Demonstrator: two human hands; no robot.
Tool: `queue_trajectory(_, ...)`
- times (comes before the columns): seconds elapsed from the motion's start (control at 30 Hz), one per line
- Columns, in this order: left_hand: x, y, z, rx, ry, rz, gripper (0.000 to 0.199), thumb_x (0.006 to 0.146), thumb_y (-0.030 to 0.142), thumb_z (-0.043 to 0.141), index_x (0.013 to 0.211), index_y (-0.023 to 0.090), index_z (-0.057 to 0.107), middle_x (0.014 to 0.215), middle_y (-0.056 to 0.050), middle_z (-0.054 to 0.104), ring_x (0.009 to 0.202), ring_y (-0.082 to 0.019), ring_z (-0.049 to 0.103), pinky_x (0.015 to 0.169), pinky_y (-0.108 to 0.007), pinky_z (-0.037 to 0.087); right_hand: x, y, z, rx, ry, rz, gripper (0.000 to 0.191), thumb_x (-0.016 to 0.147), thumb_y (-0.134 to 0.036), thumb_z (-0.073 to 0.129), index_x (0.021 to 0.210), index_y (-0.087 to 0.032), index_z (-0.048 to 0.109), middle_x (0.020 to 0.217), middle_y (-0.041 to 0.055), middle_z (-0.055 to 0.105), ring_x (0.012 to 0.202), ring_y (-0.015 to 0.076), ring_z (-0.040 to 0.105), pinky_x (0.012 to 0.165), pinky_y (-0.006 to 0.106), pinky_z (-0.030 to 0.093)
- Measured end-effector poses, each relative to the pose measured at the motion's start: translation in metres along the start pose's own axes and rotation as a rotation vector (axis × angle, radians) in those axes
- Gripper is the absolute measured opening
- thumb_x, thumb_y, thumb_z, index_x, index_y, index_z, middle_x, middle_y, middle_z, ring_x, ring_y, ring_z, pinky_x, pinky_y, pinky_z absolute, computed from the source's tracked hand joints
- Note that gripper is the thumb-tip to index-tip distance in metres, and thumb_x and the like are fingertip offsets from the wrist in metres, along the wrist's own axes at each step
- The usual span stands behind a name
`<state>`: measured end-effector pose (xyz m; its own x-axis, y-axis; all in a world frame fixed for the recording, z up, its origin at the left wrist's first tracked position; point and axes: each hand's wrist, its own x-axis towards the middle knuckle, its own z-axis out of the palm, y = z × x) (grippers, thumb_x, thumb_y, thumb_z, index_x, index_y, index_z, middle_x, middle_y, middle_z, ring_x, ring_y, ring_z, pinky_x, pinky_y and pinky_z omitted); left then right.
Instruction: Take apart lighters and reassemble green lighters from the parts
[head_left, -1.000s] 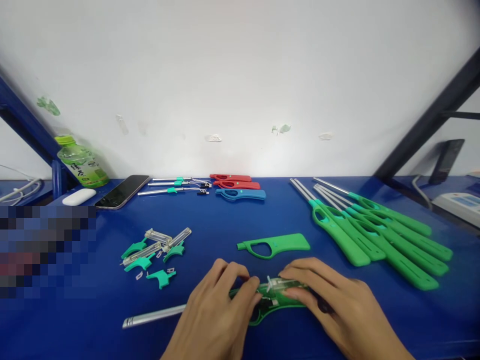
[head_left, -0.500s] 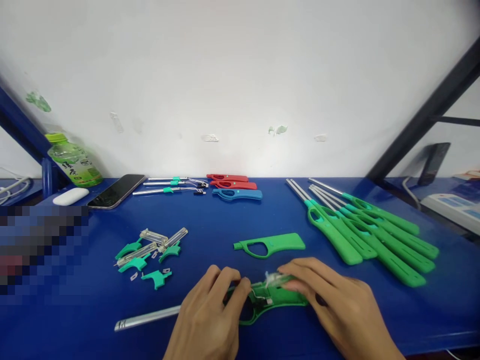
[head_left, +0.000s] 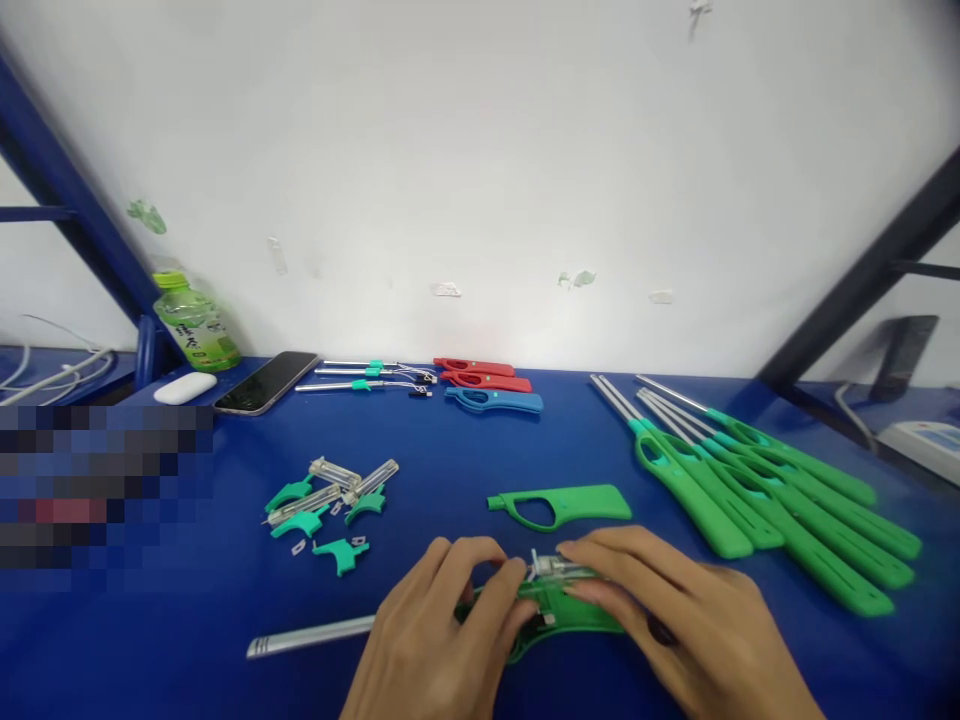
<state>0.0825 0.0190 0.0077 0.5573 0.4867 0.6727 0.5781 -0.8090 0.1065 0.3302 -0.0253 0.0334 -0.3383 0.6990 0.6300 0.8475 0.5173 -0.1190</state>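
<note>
In front of me lies an open half shell of a green gas lighter [head_left: 581, 617], its metal tube [head_left: 311, 637] pointing left. My left hand [head_left: 442, 630] is closed around the trigger end of the shell, its fingertips at the inner parts near the wires. A clear fuel tank [head_left: 559, 567] with a white valve end is pinched in my right hand [head_left: 686, 620], above the shell. My fingers hide much of the shell's inside. Just beyond my hands rests a loose green shell half [head_left: 570, 505].
Left are clear tanks [head_left: 375, 480], teal triggers [head_left: 341, 553] and small metal clips. Tube assemblies [head_left: 337, 386], red shells [head_left: 487, 382] and a blue shell [head_left: 495, 401] lie at the back. Several assembled green lighters [head_left: 795, 520] lie right. A phone [head_left: 270, 382] and bottle [head_left: 195, 325] stand back left.
The view has shifted, so everything sits a little farther right. My left fingertips have moved in toward the tank's valve end, and the tank is held more steadily over the shell.
</note>
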Motion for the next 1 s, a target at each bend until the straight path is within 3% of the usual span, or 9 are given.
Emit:
queue_trajectory(0.13,-0.004,-0.003,-0.003,-0.074,0.041,-0.031,0.027,0.101,0.006,0.059,0.121,0.022,0.066,0.107,-0.004,0.076,0.085,-0.018,0.074,0.085,-0.035,0.064,0.015,-0.007,-0.002,0.005,0.053,-0.084,0.024,0.115,-0.036,0.053,0.116,-0.026,0.075,0.099,-0.0016,0.085,0.076,0.0092,0.083,0.068,0.012,0.062)
queue_trajectory(0.37,-0.003,-0.005,-0.012,-0.124,0.139,-0.099,0.024,0.101,0.006,0.061,0.121,0.019,0.067,0.107,-0.007,0.074,0.087,-0.017,0.076,0.076,-0.028,0.062,0.031,-0.013,-0.004,-0.03,0.012,-0.213,0.033,0.116,-0.042,0.049,0.112,-0.024,0.077,0.094,-0.0028,0.086,0.072,0.0076,0.083,0.058,0.013,0.058)
queue_trajectory(0.5,-0.002,-0.007,-0.014,-0.296,0.155,-0.111,0.024,0.099,0.002,0.06,0.115,0.019,0.066,0.098,-0.004,0.072,0.08,-0.014,0.073,0.072,-0.024,0.06,0.039,-0.013,-0.007,-0.045,0.001,-0.239,0.032,0.117,-0.041,0.048,0.112,-0.026,0.076,0.096,-0.0052,0.087,0.077,0.0065,0.084,0.056,0.015,0.055)
queue_trajectory(0.73,0.01,-0.008,-0.037,-0.625,-0.038,-0.312,0.022,0.102,0.008,0.06,0.098,0.025,0.073,0.093,0.001,0.071,0.075,-0.01,0.068,0.069,-0.02,0.054,0.056,-0.012,-0.019,0.02,-0.064,-0.287,0.035,0.119,-0.039,0.041,0.111,-0.028,0.073,0.098,-0.0062,0.087,0.082,0.0073,0.084,0.055,0.018,0.053)
queue_trajectory(0.87,0.013,-0.025,-0.059,-0.475,-0.014,-0.421,0.019,0.104,0.02,0.061,0.094,0.029,0.074,0.092,0.005,0.073,0.079,-0.01,0.071,0.073,-0.02,0.055,0.062,-0.003,-0.016,0.027,-0.145,-0.23,0.029,0.118,-0.039,0.043,0.119,-0.03,0.071,0.103,-0.0042,0.085,0.074,0.0112,0.082,0.057,0.024,0.053)
queue_trajectory(1.0,0.003,-0.063,-0.074,-0.039,-0.057,-0.512,0.025,0.101,0.036,0.056,0.093,0.032,0.08,0.1,0.001,0.078,0.089,-0.021,0.074,0.074,-0.033,0.055,0.076,0.004,-0.005,-0.004,-0.299,-0.213,0.031,0.118,-0.039,0.043,0.12,-0.029,0.072,0.11,0.0011,0.081,0.067,0.0132,0.076,0.053,0.028,0.045)
